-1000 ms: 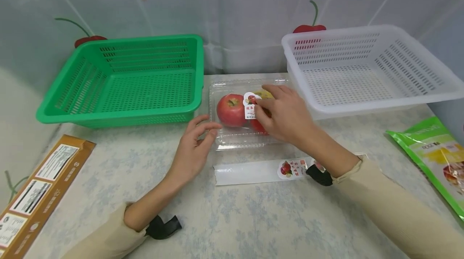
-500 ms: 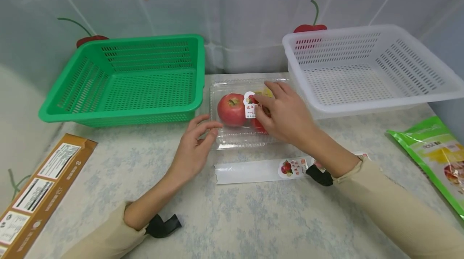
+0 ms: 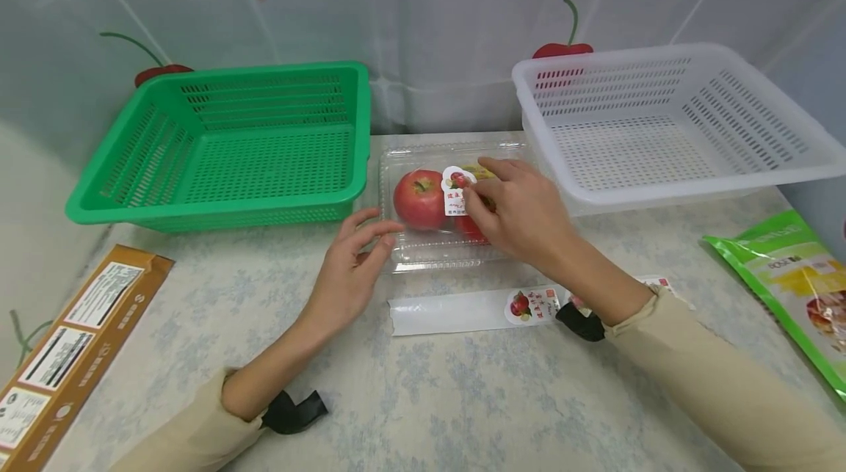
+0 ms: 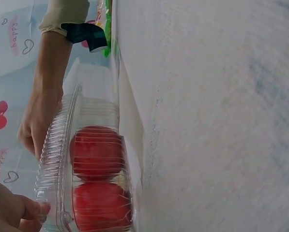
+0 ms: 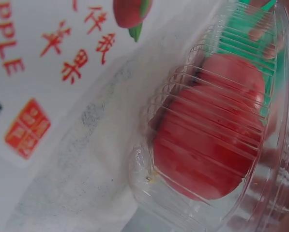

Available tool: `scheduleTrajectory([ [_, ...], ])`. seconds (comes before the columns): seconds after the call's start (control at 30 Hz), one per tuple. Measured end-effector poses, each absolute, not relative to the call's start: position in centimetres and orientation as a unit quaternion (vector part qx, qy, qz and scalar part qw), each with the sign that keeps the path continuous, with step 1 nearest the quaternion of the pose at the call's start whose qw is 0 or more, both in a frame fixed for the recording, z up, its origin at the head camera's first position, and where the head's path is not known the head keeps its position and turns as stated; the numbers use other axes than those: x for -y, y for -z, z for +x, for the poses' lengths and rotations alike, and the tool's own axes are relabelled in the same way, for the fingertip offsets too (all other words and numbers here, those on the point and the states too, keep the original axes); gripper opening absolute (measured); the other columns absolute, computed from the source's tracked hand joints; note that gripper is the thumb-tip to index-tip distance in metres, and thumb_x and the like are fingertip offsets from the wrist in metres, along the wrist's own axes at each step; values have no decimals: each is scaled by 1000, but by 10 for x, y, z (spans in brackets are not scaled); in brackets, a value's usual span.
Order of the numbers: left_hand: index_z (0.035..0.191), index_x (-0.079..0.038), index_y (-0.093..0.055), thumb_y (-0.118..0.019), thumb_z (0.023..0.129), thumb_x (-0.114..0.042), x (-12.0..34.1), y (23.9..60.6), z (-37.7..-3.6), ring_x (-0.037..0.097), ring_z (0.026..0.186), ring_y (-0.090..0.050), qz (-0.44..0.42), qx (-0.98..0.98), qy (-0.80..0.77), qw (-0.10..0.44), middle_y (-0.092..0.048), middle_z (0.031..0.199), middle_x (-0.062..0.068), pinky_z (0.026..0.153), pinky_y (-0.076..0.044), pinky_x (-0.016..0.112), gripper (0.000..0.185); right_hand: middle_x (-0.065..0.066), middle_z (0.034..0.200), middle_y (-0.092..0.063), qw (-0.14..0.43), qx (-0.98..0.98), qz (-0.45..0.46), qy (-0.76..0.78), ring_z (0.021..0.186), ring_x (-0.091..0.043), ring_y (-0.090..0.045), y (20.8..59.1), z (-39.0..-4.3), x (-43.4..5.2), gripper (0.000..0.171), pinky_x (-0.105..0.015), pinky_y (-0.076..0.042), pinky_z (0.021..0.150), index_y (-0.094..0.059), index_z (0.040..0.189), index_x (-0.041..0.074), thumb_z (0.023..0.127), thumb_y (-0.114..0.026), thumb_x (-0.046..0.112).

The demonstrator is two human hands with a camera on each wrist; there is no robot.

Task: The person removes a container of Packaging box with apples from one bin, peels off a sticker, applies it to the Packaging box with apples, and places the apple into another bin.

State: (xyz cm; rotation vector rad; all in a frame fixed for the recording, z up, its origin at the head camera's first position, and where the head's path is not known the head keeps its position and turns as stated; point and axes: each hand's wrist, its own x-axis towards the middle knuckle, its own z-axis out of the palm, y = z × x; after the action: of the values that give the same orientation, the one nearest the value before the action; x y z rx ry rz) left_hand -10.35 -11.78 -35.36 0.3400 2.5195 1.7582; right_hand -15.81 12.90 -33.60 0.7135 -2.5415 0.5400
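A clear plastic clamshell box (image 3: 423, 261) lies on the table with red apples (image 3: 419, 200) and something yellow inside. On its lid is a white apple-printed sticker (image 3: 456, 197), which looks flat. My right hand (image 3: 525, 211) is over the lid, thumb and fingertips pressing at the sticker's right side and covering part of it. Beside the box's left front corner, my left hand (image 3: 346, 274) rests its fingertips on the edge, fingers loosely extended. In the left wrist view the right hand (image 4: 40, 116) touches the lid top, and two apples (image 4: 98, 154) show through the ribbed side.
A green basket (image 3: 218, 215) stands at the back left, a white basket (image 3: 661, 197) at the back right. A sticker strip (image 3: 449, 314) lies in front of the box, partly beneath the right wrist. A brown carton (image 3: 86, 347) lies left, a green snack bag (image 3: 793, 288) right.
Hardly anything differs: both hands keep their places at the box, and the right fingers shift only slightly over the sticker.
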Motion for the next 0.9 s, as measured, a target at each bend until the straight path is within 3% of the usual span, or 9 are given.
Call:
scheduleTrajectory([
  [0.13, 125, -3, -67, -54, 103, -16, 120, 353, -104, 27, 129, -47, 112, -817, -564, 35, -37, 149, 9, 98, -48, 46, 29, -17, 106, -72, 243, 917, 255, -187, 104, -35, -65, 338, -156, -130, 37, -52, -56, 73, -72, 67, 6, 92, -55, 26],
  [0.2, 126, -4, -66, -54, 103, -17, 120, 352, -104, 27, 129, -46, 113, -817, -565, 38, -37, 149, 9, 100, -47, 46, 29, -17, 108, -71, 245, 918, 250, -186, 104, -35, -65, 338, -156, -130, 34, -52, -56, 70, -74, 71, 7, 91, -55, 27],
  [0.3, 126, -4, -66, -54, 103, -16, 120, 352, -104, 27, 130, -45, 113, -815, -567, 37, -37, 149, 10, 100, -46, 47, 29, -17, 118, -68, 225, 927, 240, -181, 111, -35, -61, 338, -155, -129, 31, -51, -54, 82, -77, 87, 8, 91, -56, 30],
  [0.43, 126, -3, -66, -54, 102, -15, 120, 352, -104, 28, 130, -45, 113, -813, -571, 35, -37, 150, 12, 99, -46, 48, 29, -22, 137, -55, 173, 944, 231, -157, 126, -39, -47, 334, -158, -129, 38, -51, -41, 103, -75, 111, 9, 91, -55, 34],
  [0.53, 125, -3, -66, -54, 102, -15, 120, 352, -105, 29, 131, -43, 112, -812, -572, 36, -36, 150, 12, 101, -45, 49, 29, -24, 147, -43, 130, 956, 225, -140, 134, -41, -37, 331, -161, -129, 44, -57, -34, 107, -69, 124, 10, 92, -53, 36],
  [0.63, 126, -3, -66, -55, 102, -16, 120, 352, -105, 30, 132, -42, 109, -812, -573, 39, -36, 149, 11, 103, -42, 52, 29, -23, 149, -40, 103, 961, 216, -137, 135, -42, -35, 330, -161, -129, 46, -60, -32, 106, -66, 129, 11, 93, -53, 37],
  [0.8, 137, -9, -58, -55, 102, -16, 122, 350, -107, 34, 129, -46, 99, -817, -566, 53, -29, 153, 12, 103, -42, 53, 36, -23, 141, -50, 123, 954, 221, -160, 130, -41, -43, 330, -160, -127, 40, -56, -34, 106, -71, 120, 9, 93, -55, 33],
  [0.9, 145, -16, -47, -52, 102, -17, 123, 348, -112, 33, 130, -46, 87, -803, -582, 93, -27, 155, 12, 98, -47, 51, 44, -21, 131, -60, 167, 939, 234, -189, 124, -38, -51, 332, -159, -128, 32, -51, -40, 103, -78, 101, 7, 91, -56, 28],
])
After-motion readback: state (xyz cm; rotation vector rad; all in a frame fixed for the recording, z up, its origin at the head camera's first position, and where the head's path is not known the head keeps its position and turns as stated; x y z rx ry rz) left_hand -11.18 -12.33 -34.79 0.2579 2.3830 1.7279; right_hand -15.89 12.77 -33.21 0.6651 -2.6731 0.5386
